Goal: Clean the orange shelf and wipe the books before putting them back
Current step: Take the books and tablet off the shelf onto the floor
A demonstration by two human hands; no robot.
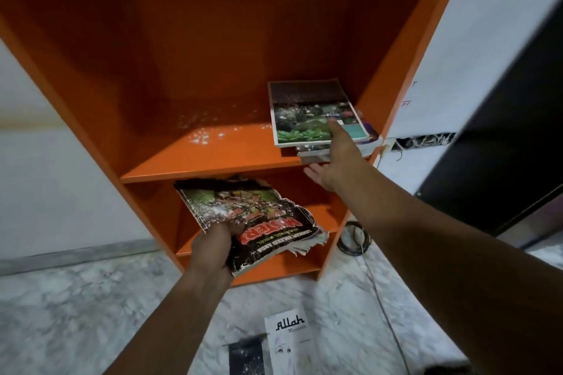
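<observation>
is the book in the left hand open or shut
Shut. The left hand grips the tattered book by its edge, its front cover lying flat over the frayed pages, no spread showing.

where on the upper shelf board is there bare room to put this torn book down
Bare board runs from the left wall to the book stack, though white debris dots its rear. The right end is crowded by the stack and right hand.

A marbled grey-and-white floor (76,307) spreads across the lower view, meeting a plain white wall (33,146) on the left along a grey skirting strip (76,254). A dark coil of cable (353,237) lies on the floor by the unit's right foot, and a thin cord (382,304) trails from it toward the camera. A white wall socket (386,144) sits low on the right wall, beside a black panel (499,137).
</observation>
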